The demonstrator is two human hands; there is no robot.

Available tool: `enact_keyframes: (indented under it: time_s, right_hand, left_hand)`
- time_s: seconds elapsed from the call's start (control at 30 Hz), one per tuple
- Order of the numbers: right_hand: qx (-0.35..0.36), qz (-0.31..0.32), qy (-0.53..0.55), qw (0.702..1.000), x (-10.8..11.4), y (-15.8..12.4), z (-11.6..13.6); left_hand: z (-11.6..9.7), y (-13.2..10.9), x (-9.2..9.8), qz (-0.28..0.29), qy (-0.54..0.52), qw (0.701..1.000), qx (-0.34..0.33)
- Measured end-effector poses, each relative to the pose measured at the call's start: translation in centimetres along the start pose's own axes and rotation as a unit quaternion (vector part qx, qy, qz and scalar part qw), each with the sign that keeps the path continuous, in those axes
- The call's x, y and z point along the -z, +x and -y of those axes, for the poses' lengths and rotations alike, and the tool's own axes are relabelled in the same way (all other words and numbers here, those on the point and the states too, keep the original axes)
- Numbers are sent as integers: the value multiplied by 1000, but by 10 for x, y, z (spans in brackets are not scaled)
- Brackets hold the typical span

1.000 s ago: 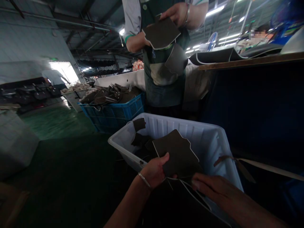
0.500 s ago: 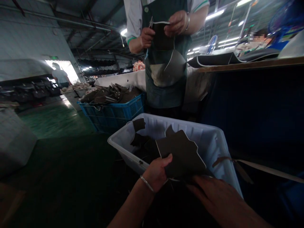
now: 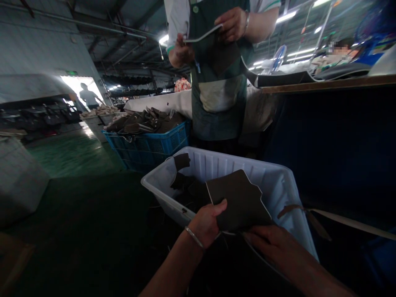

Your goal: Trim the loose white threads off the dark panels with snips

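My left hand point(image 3: 208, 222) grips a dark brown, flat panel point(image 3: 239, 201) with pale cut edges, leather-like or fabric. Its thumb lies on top of the panel's left side. At the panel's lower right edge, my right hand point(image 3: 270, 241) has its fingers bent over dark material; its fingertips are partly lost in shadow. A thin pale edge curves below that hand. The held panel is over a white plastic tub point(image 3: 222, 156), with more dark pieces point(image 3: 192, 189) inside the tub. What lies beneath my hands is too dark to make out.
Across the tub stands a co-worker in a green apron point(image 3: 218, 123), holding a similar dark piece point(image 3: 224, 55). A blue crate point(image 3: 148, 144) heaped with dark pieces is at left. To the right is a table edge point(image 3: 321, 83); a strap point(image 3: 349, 222) crosses near the tub's rim.
The held panel sits slightly further right in view, and my right hand's fingers are a little more clearly at its lower edge. The co-worker's left-side hand has lowered and their piece has tilted.
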State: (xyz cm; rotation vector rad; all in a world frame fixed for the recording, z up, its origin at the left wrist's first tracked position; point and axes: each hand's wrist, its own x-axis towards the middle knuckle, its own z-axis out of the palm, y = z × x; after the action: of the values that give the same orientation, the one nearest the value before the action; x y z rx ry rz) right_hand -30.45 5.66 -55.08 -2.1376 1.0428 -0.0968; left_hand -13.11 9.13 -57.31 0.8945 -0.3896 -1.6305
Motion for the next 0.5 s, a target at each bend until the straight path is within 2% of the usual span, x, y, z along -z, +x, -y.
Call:
enact_keyframes:
  time_s: [0.1, 0.4, 0.5]
  right_hand:
    - [2, 3, 6, 1000, 3, 0, -3]
    - [-41, -2, -58, 997, 12, 0, -4]
    - [-27, 4, -56, 998, 13, 2, -4]
  left_hand:
    - [0, 3, 2, 9, -8, 1000, 1]
    - [-3, 6, -2, -16, -3, 1000, 25]
    - [-4, 5, -2, -15, -7, 999, 31]
